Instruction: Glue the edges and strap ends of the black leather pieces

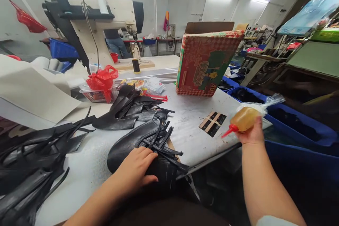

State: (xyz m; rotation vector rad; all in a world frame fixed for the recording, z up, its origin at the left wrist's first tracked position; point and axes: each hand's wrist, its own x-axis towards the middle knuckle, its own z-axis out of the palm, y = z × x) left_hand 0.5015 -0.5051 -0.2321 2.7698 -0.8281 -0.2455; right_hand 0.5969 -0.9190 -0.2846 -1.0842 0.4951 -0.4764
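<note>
In the head view, my right hand (253, 132) is wrapped round a squeeze bottle (245, 118) of amber liquid, its red nozzle tilted down to the left. Clear plastic covers the bottle's far end. My left hand (139, 164) rests on a black leather shoe upper (127, 141) with loose straps, at the table's front edge. Its thumb is spread away from the fingers, which lie on the leather. A small dark board with tan strips (212, 123) lies just left of the nozzle tip.
More black strappy uppers (34, 169) are heaped at left, with another pile (127, 107) behind my left hand. A red patterned carton (205, 65) stands upright at the back. Beyond are a sewing machine (113, 17) and a black thread spool (136, 66). Blue bins (296, 123) stand at right.
</note>
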